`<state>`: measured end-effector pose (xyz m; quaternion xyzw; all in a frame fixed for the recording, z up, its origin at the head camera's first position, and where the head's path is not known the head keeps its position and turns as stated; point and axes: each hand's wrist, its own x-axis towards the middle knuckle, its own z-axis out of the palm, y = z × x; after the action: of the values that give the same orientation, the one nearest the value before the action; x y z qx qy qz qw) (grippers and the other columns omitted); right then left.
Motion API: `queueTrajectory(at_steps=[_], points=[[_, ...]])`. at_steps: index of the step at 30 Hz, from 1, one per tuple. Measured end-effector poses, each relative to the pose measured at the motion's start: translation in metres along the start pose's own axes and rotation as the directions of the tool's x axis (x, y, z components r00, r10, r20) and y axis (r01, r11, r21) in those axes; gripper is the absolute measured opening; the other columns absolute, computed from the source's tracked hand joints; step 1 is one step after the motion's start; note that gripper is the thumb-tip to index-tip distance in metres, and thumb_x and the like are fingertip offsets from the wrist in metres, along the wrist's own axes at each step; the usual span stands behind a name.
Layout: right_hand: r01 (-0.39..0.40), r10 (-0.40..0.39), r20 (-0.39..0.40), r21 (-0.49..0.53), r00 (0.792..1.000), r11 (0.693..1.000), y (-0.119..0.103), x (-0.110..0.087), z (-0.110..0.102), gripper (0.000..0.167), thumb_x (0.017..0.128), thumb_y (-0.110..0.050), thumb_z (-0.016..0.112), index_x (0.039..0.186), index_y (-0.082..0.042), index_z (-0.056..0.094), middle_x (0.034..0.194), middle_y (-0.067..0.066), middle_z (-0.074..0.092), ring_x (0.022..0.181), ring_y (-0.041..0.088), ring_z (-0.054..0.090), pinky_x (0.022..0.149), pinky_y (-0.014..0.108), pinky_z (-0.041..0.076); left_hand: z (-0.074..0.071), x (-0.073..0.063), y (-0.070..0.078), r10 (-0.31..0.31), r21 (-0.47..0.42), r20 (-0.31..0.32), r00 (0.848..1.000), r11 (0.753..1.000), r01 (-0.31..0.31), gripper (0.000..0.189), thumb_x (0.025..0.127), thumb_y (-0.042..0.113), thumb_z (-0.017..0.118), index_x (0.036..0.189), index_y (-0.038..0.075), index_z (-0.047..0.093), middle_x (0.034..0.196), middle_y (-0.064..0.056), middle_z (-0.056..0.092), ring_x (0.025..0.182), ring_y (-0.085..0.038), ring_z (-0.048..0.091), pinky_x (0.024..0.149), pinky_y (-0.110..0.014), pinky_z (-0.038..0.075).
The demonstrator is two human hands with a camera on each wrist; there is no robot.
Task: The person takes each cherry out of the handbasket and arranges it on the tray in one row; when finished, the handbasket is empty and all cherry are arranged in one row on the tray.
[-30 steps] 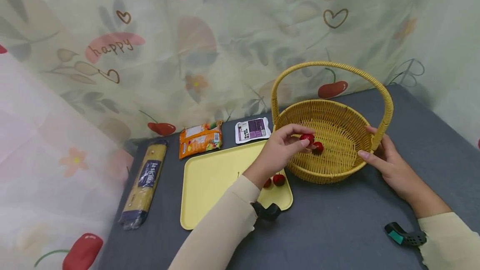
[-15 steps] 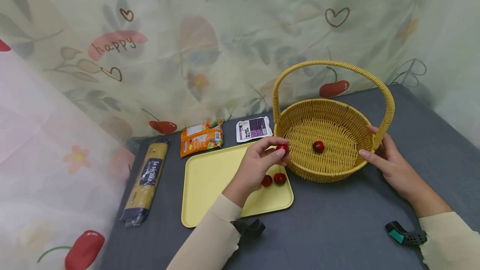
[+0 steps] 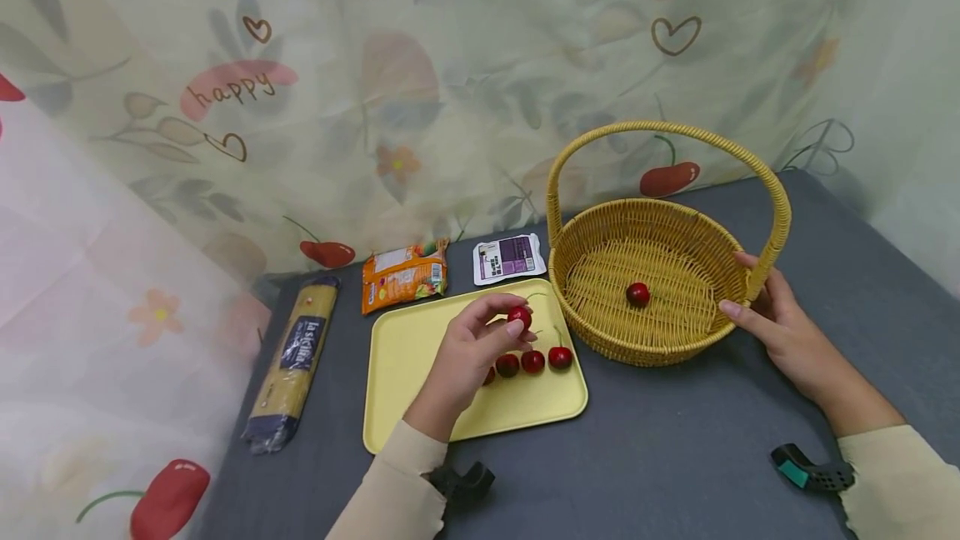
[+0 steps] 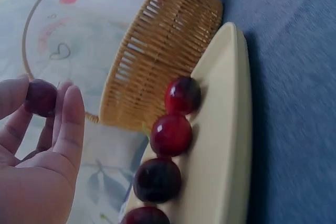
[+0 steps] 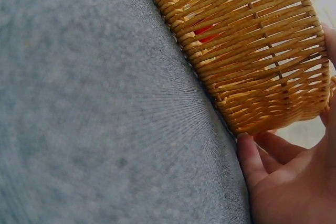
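Pinched between the thumb and fingers of my left hand (image 3: 465, 352) is a dark red cherry (image 4: 41, 98), held up over the pale yellow tray (image 3: 420, 390). Below it, several cherries (image 3: 533, 362) lie in a row along the tray's right part, some with green stems; the hand partly covers the row's left end. My right hand (image 3: 783, 340) grips the right rim of the yellow wicker basket (image 3: 645, 348), thumb on the near side by the handle's foot. A single cherry (image 3: 637, 294) sits on the basket's floor. In the right wrist view, fingers touch the basket's woven side (image 5: 252, 51).
Behind the tray lie an orange snack packet (image 3: 405, 273) and a white and purple pouch (image 3: 509, 259). A long pack of pasta (image 3: 296, 357) lies on the left of the grey table (image 3: 637, 457). The basket's tall handle (image 3: 667, 127) arches over it. A printed curtain hangs behind.
My left hand has moved left from over the basket to above the tray, still pinching a cherry. More of the row on the tray now shows. My right hand stays on the basket.
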<state>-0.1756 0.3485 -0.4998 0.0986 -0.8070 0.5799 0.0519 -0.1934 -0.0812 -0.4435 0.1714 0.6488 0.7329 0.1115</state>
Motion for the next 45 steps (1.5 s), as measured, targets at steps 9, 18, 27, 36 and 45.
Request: queueTrajectory(at_steps=[9, 18, 27, 36, 45], points=[[-0.009, 0.009, 0.007, 0.01, 1.0, 1.0, 0.0, -0.002, 0.0, 0.075, 0.116, -0.01, 0.052, 0.175, -0.022, 0.007, 0.166, 0.035, 0.02, 0.135, 0.005, 0.04, 0.095, 0.009, 0.035, -0.019, -0.021, -0.003, -0.033, 0.019, -0.075, 0.997, 0.999, 0.034, 0.035, 0.109, 0.012, 0.068, 0.141, -0.001, 0.065, 0.132, -0.021, 0.063, 0.108, -0.031, 0.071, 0.099, -0.042, 0.059], [-0.015, 0.014, 0.013, 0.019, 1.0, 1.0, 0.002, -0.003, -0.001, 0.076, 0.116, -0.01, 0.052, 0.175, -0.022, 0.006, 0.166, 0.034, 0.019, 0.135, 0.005, 0.04, 0.095, 0.01, 0.035, -0.039, -0.042, -0.01, -0.04, 0.027, -0.166, 0.985, 0.999, 0.045, 0.034, 0.109, 0.011, 0.069, 0.14, -0.003, 0.066, 0.137, -0.036, 0.057, 0.107, -0.03, 0.069, 0.097, -0.04, 0.059], [-0.016, 0.016, 0.019, 0.021, 1.0, 1.0, 0.003, -0.003, 0.0, 0.075, 0.117, -0.013, 0.053, 0.175, -0.027, 0.007, 0.165, 0.033, 0.022, 0.136, 0.005, 0.04, 0.096, 0.01, 0.035, -0.06, -0.057, -0.017, -0.052, 0.022, -0.231, 0.971, 0.998, 0.059, 0.035, 0.107, 0.007, 0.069, 0.139, -0.009, 0.064, 0.128, -0.03, 0.061, 0.102, -0.032, 0.071, 0.095, -0.044, 0.061], [-0.003, 0.003, 0.004, 0.021, 1.0, 1.0, 0.004, -0.001, -0.001, 0.075, 0.116, -0.009, 0.052, 0.175, -0.022, 0.007, 0.163, 0.034, 0.024, 0.133, 0.005, 0.042, 0.096, 0.01, 0.035, -0.079, -0.068, -0.034, -0.076, 0.061, -0.285, 0.956, 0.993, 0.097, 0.034, 0.107, 0.005, 0.069, 0.136, -0.012, 0.064, 0.127, -0.032, 0.064, 0.1, -0.033, 0.075, 0.093, -0.042, 0.061], [0.008, -0.008, 0.006, 0.027, 1.0, 1.0, 0.001, 0.0, 0.001, 0.075, 0.116, -0.007, 0.052, 0.175, -0.021, 0.008, 0.163, 0.033, 0.024, 0.134, 0.006, 0.041, 0.096, 0.011, 0.035, -0.08, -0.068, -0.037, -0.092, 0.188, -0.302, 0.949, 0.97, 0.154, 0.035, 0.101, 0.003, 0.078, 0.134, -0.003, 0.069, 0.12, -0.024, 0.072, 0.1, -0.033, 0.076, 0.089, -0.035, 0.062]])
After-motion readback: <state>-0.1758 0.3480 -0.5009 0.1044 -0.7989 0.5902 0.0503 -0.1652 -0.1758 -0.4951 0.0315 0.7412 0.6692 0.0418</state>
